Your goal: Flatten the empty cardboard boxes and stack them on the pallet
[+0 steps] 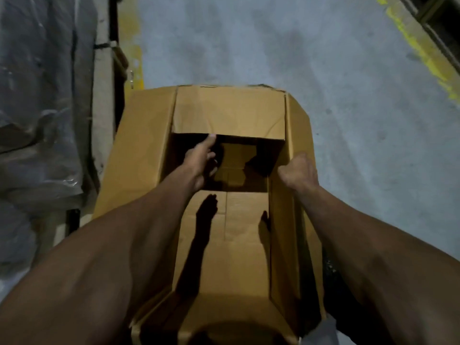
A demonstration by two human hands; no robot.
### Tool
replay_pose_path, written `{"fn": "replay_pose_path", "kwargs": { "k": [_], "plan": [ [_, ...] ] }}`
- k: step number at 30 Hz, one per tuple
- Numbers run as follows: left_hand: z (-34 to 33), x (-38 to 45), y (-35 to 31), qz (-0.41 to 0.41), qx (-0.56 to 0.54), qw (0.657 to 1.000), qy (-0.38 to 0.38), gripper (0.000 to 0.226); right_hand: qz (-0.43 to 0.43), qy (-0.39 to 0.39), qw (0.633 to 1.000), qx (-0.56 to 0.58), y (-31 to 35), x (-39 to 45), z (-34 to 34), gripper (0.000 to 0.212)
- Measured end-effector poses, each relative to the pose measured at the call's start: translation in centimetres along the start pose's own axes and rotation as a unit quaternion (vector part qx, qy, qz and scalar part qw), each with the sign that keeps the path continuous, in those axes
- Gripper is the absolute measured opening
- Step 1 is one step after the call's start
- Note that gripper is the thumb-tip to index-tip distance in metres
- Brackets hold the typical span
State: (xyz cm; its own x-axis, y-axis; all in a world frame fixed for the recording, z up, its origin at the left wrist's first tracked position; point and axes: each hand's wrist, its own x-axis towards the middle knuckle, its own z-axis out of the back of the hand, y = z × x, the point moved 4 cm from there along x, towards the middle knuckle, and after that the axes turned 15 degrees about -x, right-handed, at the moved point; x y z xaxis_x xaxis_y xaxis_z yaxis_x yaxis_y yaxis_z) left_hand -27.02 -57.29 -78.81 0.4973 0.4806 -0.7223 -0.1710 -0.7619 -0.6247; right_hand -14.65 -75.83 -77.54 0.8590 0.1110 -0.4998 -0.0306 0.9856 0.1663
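Head view: large brown corrugated cardboard box (224,220) stands open on the grey concrete floor (348,95), directly below the person, between the two forearms. Its walls are upright and its bottom panel is in place, with a seam showing; the far flap (229,110) leans outward, and side flaps splay left and right. Nothing visible inside, though the far part is in shadow.

Left hand (201,160) reaches down into the box, forefinger stretched toward the lower edge of the far flap, the other fingers loosely bent; holding nothing as far as I can tell. Right hand (300,171) has its fingers curled over the top edge of the right wall, gripping it.

Judgement on progress: flattening of this box is not yet done. It keeps its full shape, so bottom release, collapse and carrying to the stack all remain.

Surroundings: plastic-wrapped goods (37,120) on the left. Yellow painted floor lines (423,53) run at upper right and upper left. No stack of flattened boxes shows here.
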Motion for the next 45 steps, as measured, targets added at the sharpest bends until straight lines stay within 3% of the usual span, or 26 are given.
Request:
{"fn": "replay_pose_path", "kwargs": {
  "k": [2,4,8,10,13,16,21,23,27,30,33,41,45],
  "plan": [
    [-1.4,2.2,-0.9,0.036,-0.155,0.987,-0.021,0.068,-0.014,0.007,1.000,0.003,0.5,1.7,0.2,0.067],
    [-2.6,3.5,-1.5,0.052,-0.268,0.961,-0.038,0.065,-0.022,0.007,1.000,0.010,0.4,2.4,-0.1,0.060],
    [-4.3,5.0,-2.0,0.059,-0.347,0.932,-0.085,0.022,-0.030,-0.009,0.999,0.008,0.0,3.0,-1.0,0.040],
    [-4.5,5.2,-2.0,0.052,-0.357,0.928,-0.090,0.016,-0.026,-0.014,1.000,0.003,0.2,3.0,-0.9,0.039],
    [-4.3,5.3,-2.7,0.021,-0.340,0.936,-0.092,0.029,-0.025,-0.015,1.000,-0.002,0.4,3.1,-0.7,0.039],
    [-4.5,5.0,-5.1,-0.079,-0.248,0.959,-0.109,0.037,-0.024,-0.012,1.000,-0.009,0.6,2.9,-0.5,0.038],
    [-8.3,5.2,-10.1,-0.263,-0.034,0.964,0.025,0.048,-0.021,-0.012,1.000,-0.009,0.9,2.9,-0.7,0.043],
    [-9.7,6.3,-11.2,-0.323,0.168,0.930,0.057,0.052,-0.019,-0.013,1.000,-0.009,0.9,3.0,-0.8,0.044],
    [-11.4,9.4,-12.2,-0.351,0.523,0.776,0.040,0.065,-0.021,-0.018,1.000,-0.011,0.9,3.0,-0.9,0.046],
    [-11.8,12.3,-12.3,-0.332,0.669,0.664,0.041,0.074,-0.018,-0.019,1.000,-0.011,1.1,2.9,-0.9,0.046],
    [-11.7,14.7,-11.4,-0.301,0.749,0.588,0.042,0.077,-0.016,-0.015,1.000,-0.008,1.1,2.9,-0.8,0.047],
    [-12.4,15.8,-11.0,-0.318,0.788,0.527,0.019,0.052,-0.016,-0.017,1.000,-0.010,1.3,3.0,-0.8,0.047],
    [-12.5,16.3,-11.1,-0.305,0.798,0.520,0.019,0.049,-0.018,-0.019,1.000,-0.015,1.4,3.1,-0.9,0.047]
  ]
}}
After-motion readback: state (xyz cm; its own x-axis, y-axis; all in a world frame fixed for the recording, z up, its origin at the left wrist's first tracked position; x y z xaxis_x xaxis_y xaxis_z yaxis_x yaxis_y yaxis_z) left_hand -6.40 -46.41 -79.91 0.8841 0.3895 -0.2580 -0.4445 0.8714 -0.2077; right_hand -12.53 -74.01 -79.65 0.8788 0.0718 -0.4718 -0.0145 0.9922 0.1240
